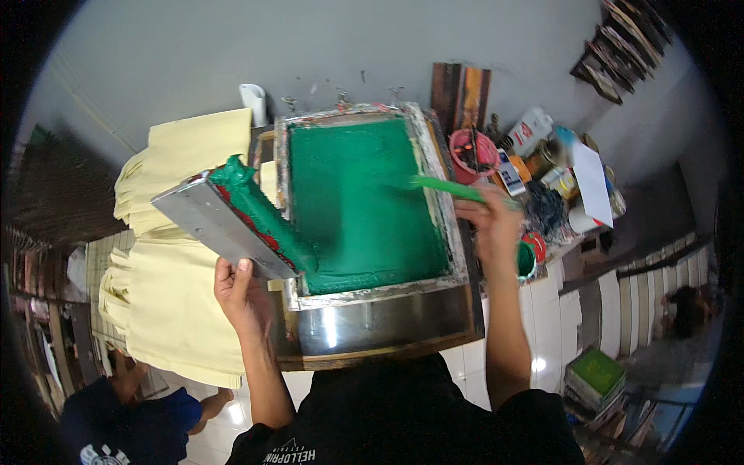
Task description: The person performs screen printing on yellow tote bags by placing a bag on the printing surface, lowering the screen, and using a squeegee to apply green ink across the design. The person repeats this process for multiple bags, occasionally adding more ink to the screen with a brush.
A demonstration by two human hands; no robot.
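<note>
My left hand (241, 291) grips a wide metal-backed squeegee (221, 225) by its lower end, thumb on the near face. Thick green ink (248, 190) coats its red blade edge, and the squeegee is tilted, its lower corner over the frame's left side. My right hand (494, 221) is closed around a green spatula (446, 186), slightly smeared by motion, its tip above the right part of the screen. Below lies a screen printing frame (459, 260) whose mesh (360, 198) is covered in green ink.
Stacks of pale yellow fabric (182, 302) lie left of the frame. A pink basket (484, 159), a green ink tub (526, 260) and assorted containers crowd a side surface at right. Another person (132, 418) is at the lower left. Clamps (341, 97) stand behind the frame.
</note>
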